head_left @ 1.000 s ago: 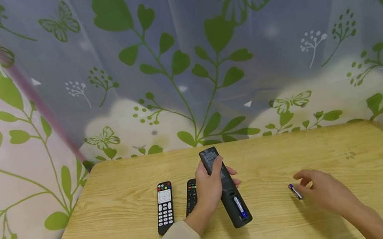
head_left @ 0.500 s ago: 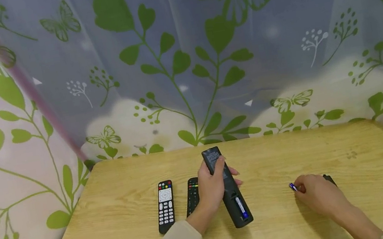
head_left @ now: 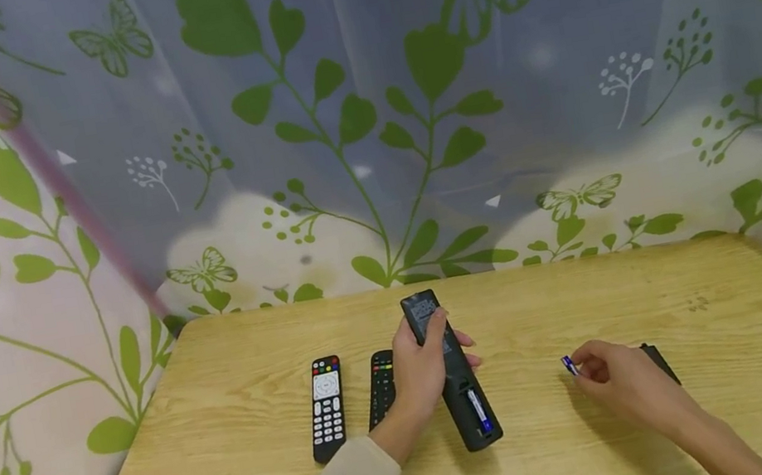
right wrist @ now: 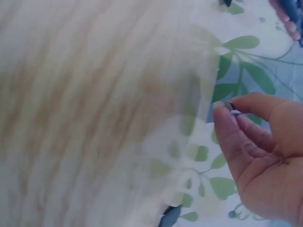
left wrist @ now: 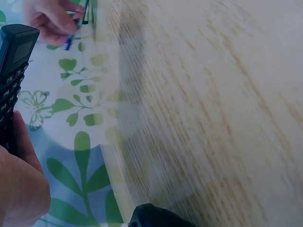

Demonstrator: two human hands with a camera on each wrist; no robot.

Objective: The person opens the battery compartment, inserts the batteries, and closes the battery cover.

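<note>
My left hand (head_left: pixel 420 378) grips a black remote control (head_left: pixel 460 405), back side up, thumb lying along it. Its lower end has an uncovered battery compartment holding one blue-and-white battery (head_left: pixel 480 410). In the left wrist view the keypad side of this remote (left wrist: pixel 13 71) shows. To the right, my right hand (head_left: pixel 628 381) pinches a second small battery (head_left: pixel 569 365) between thumb and fingertips, apart from the remote. Only an end of that battery (right wrist: pixel 230 107) peeks out between the fingertips in the right wrist view.
Two more remotes lie on the wooden table (head_left: pixel 238 379): a black one with white keys (head_left: pixel 327 406) and a black one (head_left: pixel 380 389) partly behind my left arm. A narrow black piece (head_left: pixel 661 363) lies beyond my right hand. Patterned cloth (head_left: pixel 366 147) hangs behind the table.
My right hand has taken the battery between its fingertips and shifted it slightly left and up. The narrow black piece has come into view behind that hand. The left hand stays nearly still.
</note>
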